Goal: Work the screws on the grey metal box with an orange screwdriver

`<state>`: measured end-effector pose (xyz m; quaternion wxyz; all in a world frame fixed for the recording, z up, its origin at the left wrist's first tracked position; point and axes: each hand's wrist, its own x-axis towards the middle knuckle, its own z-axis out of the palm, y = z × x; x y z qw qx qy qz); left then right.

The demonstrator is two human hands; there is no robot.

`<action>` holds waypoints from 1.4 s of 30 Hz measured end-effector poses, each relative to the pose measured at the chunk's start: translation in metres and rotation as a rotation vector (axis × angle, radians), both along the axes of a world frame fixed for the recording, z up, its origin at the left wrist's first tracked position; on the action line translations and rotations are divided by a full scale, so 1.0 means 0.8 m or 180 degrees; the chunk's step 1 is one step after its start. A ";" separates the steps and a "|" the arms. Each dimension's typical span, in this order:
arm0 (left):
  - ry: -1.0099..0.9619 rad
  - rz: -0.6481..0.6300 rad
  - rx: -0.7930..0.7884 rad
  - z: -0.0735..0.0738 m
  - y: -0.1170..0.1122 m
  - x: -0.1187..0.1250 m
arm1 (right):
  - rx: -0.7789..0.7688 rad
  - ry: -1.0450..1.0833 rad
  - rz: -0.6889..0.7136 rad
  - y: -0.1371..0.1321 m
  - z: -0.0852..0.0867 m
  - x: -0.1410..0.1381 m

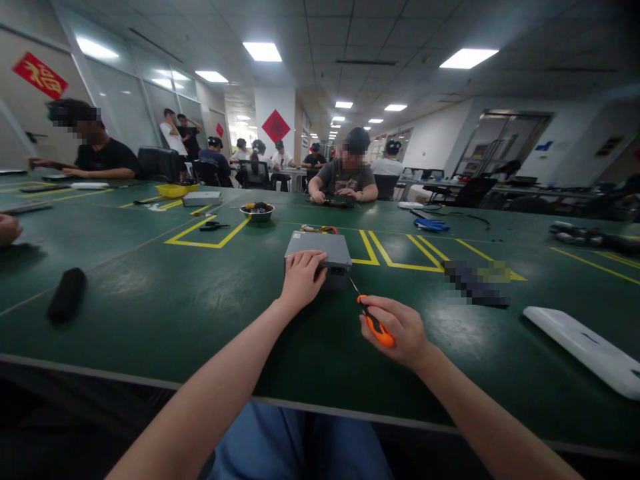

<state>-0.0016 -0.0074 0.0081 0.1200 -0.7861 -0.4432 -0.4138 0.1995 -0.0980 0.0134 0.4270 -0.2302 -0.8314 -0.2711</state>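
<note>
While the left hand (303,280) lies on top of it, the gray metal box (318,250) sits flat on the green workbench (150,320), a little way in from the near edge. The box is low and rectangular, with a dull, plain top, a dark opening in its near end, and a bundle of colored wires (319,229) showing just behind its far side. The left fingers (313,263) are closed together and curve over the top toward the near right corner, pressing down on the metal. The right hand (397,330) is curled shut around the orange handle of a screwdriver (375,322), with the fingers wrapped firmly and the thin shaft pointing up and left. Its tip hovers just beside the near right corner of the box, apparently not touching it.

Farther along the bench, a small metal bowl of screws (257,212) and a pair of black-handled scissors (214,226) lie beyond the box. A black pouch (67,295) lies to the left, and a long white panel (583,350) lies to the right. A co-worker (346,177) sits across the bench, working with both hands.
</note>
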 end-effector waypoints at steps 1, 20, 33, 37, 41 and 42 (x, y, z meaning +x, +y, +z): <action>-0.0004 -0.0001 -0.0002 0.000 0.000 0.000 | -0.0017 -0.0014 -0.0001 0.000 0.000 0.001; 0.0021 0.0008 -0.0001 0.001 -0.002 -0.001 | -0.0260 -0.0116 -0.0108 0.007 -0.003 0.000; -0.0004 0.0011 -0.0001 0.001 -0.002 -0.001 | -0.1188 -0.0581 0.0147 -0.011 0.004 -0.010; 0.0005 0.0016 -0.0004 0.001 -0.002 -0.001 | -0.0914 -0.0528 0.0180 -0.012 0.006 -0.008; 0.0000 -0.0002 -0.0016 0.002 -0.002 -0.001 | -0.0847 -0.0072 0.0192 -0.011 0.004 -0.010; -0.0002 -0.0008 -0.0016 0.002 -0.002 -0.001 | -0.0930 0.0036 0.0192 -0.011 0.003 -0.011</action>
